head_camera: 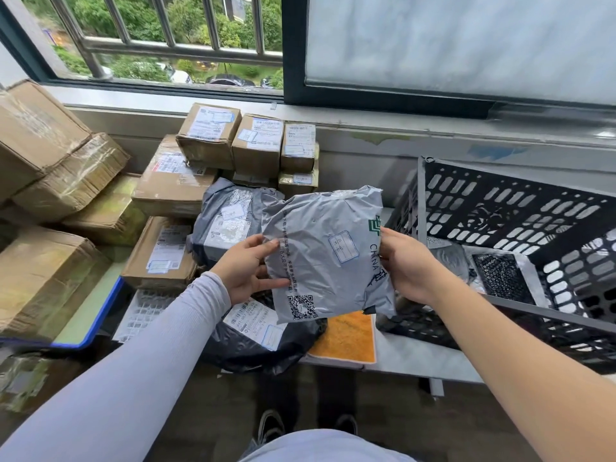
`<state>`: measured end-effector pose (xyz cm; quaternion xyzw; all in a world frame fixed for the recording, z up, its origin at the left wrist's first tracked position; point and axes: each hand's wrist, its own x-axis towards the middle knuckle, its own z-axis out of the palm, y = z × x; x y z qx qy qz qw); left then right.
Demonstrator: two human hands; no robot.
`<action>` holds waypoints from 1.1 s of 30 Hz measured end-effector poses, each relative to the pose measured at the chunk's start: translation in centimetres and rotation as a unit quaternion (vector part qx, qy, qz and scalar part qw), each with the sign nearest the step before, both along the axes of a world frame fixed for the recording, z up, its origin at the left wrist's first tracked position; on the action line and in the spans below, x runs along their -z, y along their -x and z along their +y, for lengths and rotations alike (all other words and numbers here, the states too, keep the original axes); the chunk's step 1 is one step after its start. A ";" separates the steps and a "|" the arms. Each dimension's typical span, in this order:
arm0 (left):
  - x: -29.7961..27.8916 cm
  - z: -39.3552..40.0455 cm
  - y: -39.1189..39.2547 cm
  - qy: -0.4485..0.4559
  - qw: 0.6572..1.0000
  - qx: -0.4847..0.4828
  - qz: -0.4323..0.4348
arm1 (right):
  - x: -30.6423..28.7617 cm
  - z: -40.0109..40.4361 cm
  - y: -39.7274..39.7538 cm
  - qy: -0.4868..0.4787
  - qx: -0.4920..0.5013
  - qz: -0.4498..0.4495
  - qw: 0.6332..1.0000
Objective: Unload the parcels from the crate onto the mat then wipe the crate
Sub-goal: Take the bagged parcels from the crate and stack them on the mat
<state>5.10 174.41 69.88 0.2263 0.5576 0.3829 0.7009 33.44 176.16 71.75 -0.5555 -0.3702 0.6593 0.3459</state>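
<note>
A grey plastic mailer parcel [325,251] hangs in the air between my hands, left of the crate. My left hand [246,270] pinches its left edge, thumb on top. My right hand [405,265] grips its right edge. The black perforated crate [520,208] stands at the right, with a bubble-wrapped parcel [500,273] and another grey bag lying inside it. Below the held mailer lie a dark grey bag parcel [226,225] and a black bag parcel [256,341]. An orange cloth [346,335] lies beside the black bag.
Several cardboard boxes [256,145] are stacked against the wall under the window, with larger boxes [43,135] piled at the far left. A blue-edged board [96,311] sticks out at the left. My shoes [271,426] stand on the brown floor.
</note>
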 end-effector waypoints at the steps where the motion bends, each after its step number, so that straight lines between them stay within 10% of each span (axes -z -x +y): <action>1: 0.1 0.0 0.1 0.001 1.000 -0.008 0.008 | -0.2 0.0 0.1 0.007 0.004 -0.002 1.000; 17: -0.3 -0.3 0.6 0.024 0.998 -0.051 0.022 | 0.9 -0.4 1.9 -0.090 0.016 -0.122 0.988; 33: 5.6 -9.2 1.2 0.029 0.995 -0.041 0.090 | 8.7 -6.2 3.8 0.092 -0.004 -0.106 0.990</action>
